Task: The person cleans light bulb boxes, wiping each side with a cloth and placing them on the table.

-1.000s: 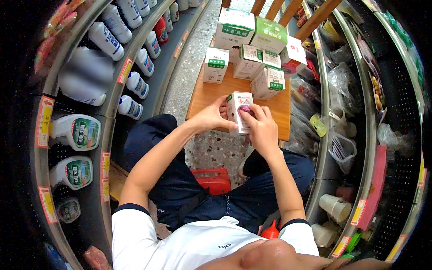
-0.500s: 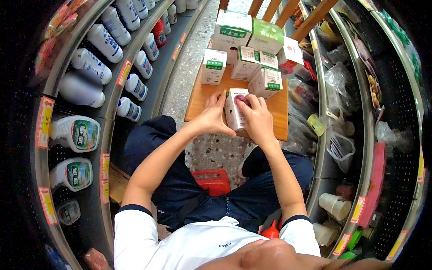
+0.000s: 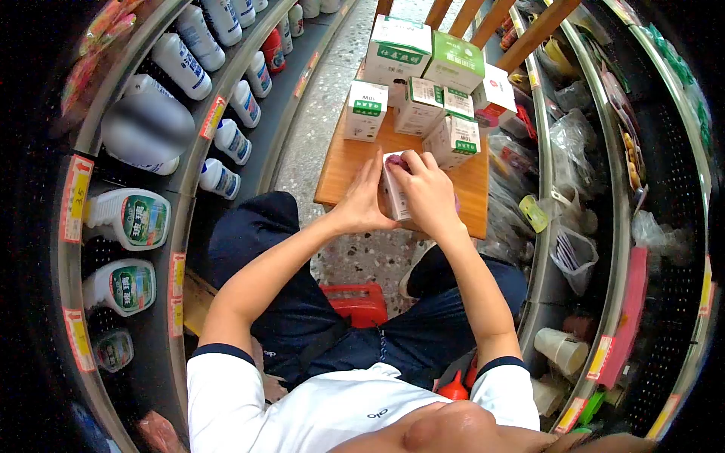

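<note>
A small white box (image 3: 394, 195) stands near the front edge of the wooden stool (image 3: 343, 162), between my two hands. My left hand (image 3: 364, 198) rests along the box's left side, its thumb stretched across the near side. In my right hand (image 3: 427, 189) is a bunched purple cloth (image 3: 396, 161), pressed onto the upper part of the box. Just beyond are white and green bulb boxes, one (image 3: 367, 112) at the left and another (image 3: 453, 141) at the right. Behind them sit a larger white box (image 3: 398, 51) and a green box (image 3: 454, 62).
Shelves with white bottles (image 3: 181, 66) and spray bottles (image 3: 137, 219) line the left. On the right, shelves hold plastic-wrapped goods (image 3: 570, 143) and cups (image 3: 561, 349). Wooden slats (image 3: 538, 36) rise behind the boxes. Something red (image 3: 355, 303) lies between my legs.
My right hand has shifted slightly over the box with the cloth, covering more of its top and right side. The whole view has moved slightly.
</note>
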The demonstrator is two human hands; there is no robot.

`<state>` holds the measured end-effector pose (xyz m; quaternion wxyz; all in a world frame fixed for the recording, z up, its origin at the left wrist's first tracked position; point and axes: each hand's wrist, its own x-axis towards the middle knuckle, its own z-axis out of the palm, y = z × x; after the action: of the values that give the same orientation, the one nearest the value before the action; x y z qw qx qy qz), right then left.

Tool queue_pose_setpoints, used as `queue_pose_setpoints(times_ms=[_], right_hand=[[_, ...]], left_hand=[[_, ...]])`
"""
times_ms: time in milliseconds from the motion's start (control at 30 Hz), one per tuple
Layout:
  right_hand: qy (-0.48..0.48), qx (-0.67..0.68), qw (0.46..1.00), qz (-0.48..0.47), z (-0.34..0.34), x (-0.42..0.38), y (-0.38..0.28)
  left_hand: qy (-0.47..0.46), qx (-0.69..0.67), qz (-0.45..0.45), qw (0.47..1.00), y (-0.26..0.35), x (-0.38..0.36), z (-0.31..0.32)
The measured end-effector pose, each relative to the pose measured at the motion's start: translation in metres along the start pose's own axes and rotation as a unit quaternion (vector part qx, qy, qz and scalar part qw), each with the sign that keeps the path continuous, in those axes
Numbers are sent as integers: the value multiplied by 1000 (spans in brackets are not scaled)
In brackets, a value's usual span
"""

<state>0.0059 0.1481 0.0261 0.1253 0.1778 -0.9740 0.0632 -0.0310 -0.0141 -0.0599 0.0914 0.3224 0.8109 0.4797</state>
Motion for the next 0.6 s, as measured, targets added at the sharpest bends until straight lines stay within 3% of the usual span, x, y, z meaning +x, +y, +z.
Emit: queue_pose_setpoints(times_ms=[300, 433, 600], right_hand=[[68, -16, 997, -27, 13, 13, 5], [25, 15, 999, -30, 4, 4, 5], [-15, 31, 999, -29, -5, -16, 0]], left_hand=[[14, -9, 6, 1000, -1, -1, 2], [2, 29, 4, 1000, -2, -1, 1], [16, -17, 9, 1000, -4, -2, 4]])
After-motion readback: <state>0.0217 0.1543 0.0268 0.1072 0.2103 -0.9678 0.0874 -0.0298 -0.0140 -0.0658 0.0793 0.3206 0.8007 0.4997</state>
